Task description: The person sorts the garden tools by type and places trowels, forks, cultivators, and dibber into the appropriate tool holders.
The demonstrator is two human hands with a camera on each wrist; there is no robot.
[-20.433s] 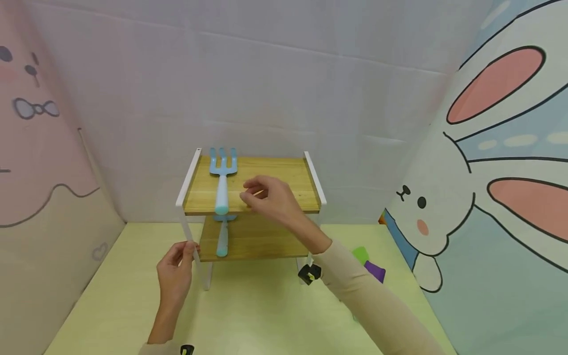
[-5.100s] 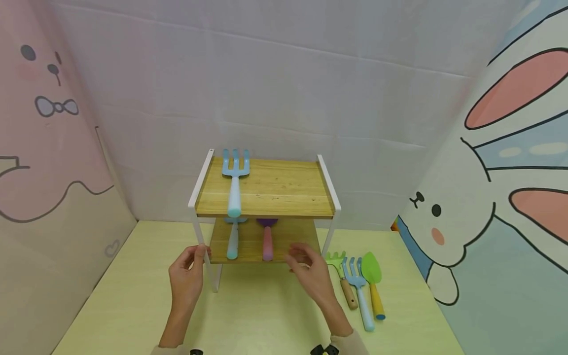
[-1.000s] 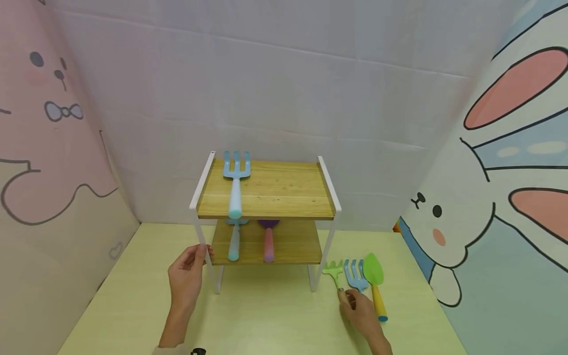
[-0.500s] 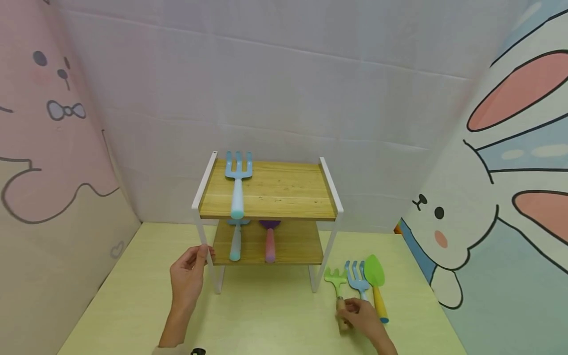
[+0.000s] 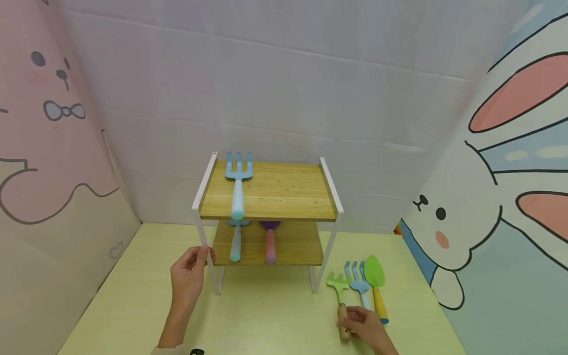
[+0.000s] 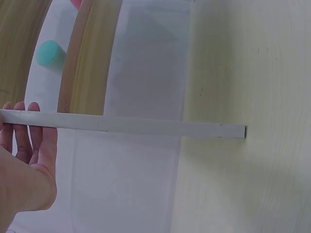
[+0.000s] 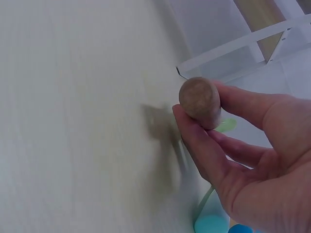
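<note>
My left hand grips the white left leg of a small two-tier wooden shelf, with the fingers behind the leg. My right hand pinches the wooden handle of a green hand rake between thumb and fingers, right of the shelf. A light-blue hand fork and a green trowel with a yellow handle lie beside it. On the upper tier rests a light-blue fork. The lower tier bears another blue fork and a pink-handled tool, its purple head partly hidden.
The shelf stands on a pale yellow-green table. A whitish wall sheet hangs behind, with a pink panel on the left and a rabbit-printed panel on the right.
The pink-handled tool has come onto the lower tier since the oldest frame. My right hand has moved from the shelf to the rake and shifted its handle toward me. My left hand stays put.
</note>
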